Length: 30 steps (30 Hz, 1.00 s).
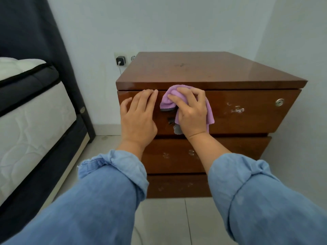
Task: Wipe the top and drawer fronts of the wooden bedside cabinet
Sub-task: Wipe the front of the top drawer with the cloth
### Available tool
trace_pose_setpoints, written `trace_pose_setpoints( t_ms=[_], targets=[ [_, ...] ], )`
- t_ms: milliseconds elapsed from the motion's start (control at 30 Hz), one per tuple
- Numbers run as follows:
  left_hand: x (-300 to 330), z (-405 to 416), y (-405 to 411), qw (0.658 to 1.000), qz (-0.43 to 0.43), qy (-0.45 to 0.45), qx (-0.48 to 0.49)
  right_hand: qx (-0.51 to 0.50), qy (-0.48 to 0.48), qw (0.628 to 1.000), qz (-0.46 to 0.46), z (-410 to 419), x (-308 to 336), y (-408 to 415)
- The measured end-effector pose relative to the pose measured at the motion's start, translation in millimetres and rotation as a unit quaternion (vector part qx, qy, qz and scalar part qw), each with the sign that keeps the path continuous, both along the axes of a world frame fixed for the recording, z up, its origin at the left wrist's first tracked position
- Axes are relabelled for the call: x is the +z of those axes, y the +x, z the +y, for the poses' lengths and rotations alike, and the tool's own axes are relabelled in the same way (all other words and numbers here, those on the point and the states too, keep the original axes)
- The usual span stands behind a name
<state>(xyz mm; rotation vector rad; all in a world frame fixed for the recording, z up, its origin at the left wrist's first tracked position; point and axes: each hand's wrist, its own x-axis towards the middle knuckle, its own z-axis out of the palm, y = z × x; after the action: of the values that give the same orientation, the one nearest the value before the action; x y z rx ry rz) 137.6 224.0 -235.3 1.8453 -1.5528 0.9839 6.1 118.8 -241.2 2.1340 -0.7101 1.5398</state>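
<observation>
A brown wooden bedside cabinet with three drawers stands against the wall in the head view. Its glossy top is bare. My right hand grips a bunched purple cloth and presses it on the top drawer front, left of centre. My left hand lies flat on the same drawer front at its left end, fingers straight, fingertips at the upper edge. The cloth and my hand partly hide a dark handle cut-out. White scuffs mark the drawer fronts.
A round metal lock sits at the top drawer's right end. A bed with a white mattress and dark frame stands to the left. A wall socket with a black charger is behind the cabinet. Pale tiled floor lies below.
</observation>
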Motion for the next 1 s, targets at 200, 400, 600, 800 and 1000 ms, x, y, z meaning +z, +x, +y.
trace_pose_setpoints(
  t_ms=[200,400,600,800,1000],
  targets=[
    [-2,-1,-1,1.000,-0.004,0.006,0.005,-0.006,0.012,0.999,0.048,1,-27,-6],
    [6,7,-3,0.999,0.003,0.052,0.005,-0.016,0.055,0.996,0.066,17,-44,-5],
    [17,15,-5,0.995,0.014,0.100,0.004,-0.018,0.168,0.977,0.127,33,-56,-13],
    [18,27,9,0.989,0.031,0.128,0.063,-0.057,0.331,0.913,0.232,48,-59,-14],
    [28,32,19,0.983,0.062,0.158,0.065,0.011,0.236,0.956,0.174,66,-22,-6]
  ],
)
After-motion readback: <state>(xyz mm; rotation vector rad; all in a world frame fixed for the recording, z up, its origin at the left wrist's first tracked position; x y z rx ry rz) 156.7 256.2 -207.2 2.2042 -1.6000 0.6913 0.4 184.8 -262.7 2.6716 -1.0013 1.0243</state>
